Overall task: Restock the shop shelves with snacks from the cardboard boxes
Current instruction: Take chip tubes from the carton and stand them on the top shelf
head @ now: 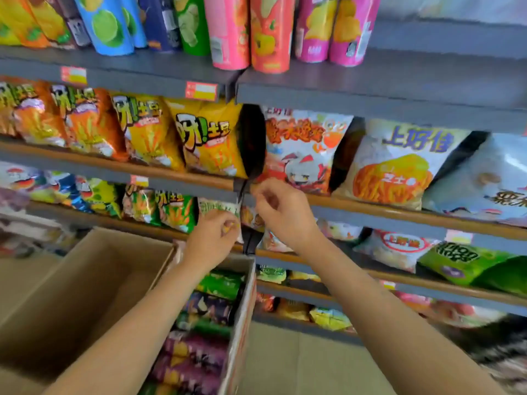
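We see both hands raised to the third shelf (199, 192) down. The left hand (212, 238) has its fingers curled round the lower edge of a pale green snack bag (218, 208) standing on that shelf. The right hand (281, 210) is beside it with fingers curled near the shelf edge, though we cannot tell whether it holds anything (the picture is blurred there). Below the arms sits an open cardboard box (242, 309) with snack bags (205, 309) stacked inside, green and purple ones.
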